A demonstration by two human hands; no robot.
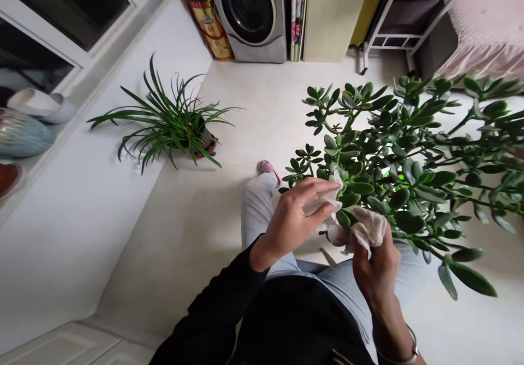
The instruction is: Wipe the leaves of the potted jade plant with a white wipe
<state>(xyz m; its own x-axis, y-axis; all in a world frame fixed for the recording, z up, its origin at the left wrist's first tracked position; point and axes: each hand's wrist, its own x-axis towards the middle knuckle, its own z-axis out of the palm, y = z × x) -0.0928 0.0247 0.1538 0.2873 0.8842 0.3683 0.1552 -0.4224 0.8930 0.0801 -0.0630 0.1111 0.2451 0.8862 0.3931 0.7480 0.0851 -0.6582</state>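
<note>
Your left hand (292, 226), in a black sleeve, is closed in a pinch at about 4 o'clock from the middle of your view, with its fingers (315, 190) pressing a white tissue (325, 201) against a jade plant leaf (347, 186). Your right hand (376, 269), a little further round toward 5 o'clock, is curled shut around a crumpled tissue (368, 231), which sits just beside the lower leaves. A metal bracelet (409, 354) circles that wrist. The jade plant (403, 160) fills the view from about 2 to 4 o'clock, its thick green leaves reaching over your hands. Past your hands, your light jeans (257, 209) lead to a pink slipper (268, 169) near the centre, on the pale tile floor (245, 103). At 10 o'clock, a spider plant (164, 125) stands in a red pot (208, 144) on the floor. A washing machine (249, 16) sits at 12 o'clock, a metal rack (388, 27) at 1 o'clock, and a pink-covered bed (487, 32) at 2 o'clock. Glazed ceramic vases (20, 133) stand at 9 o'clock.
</note>
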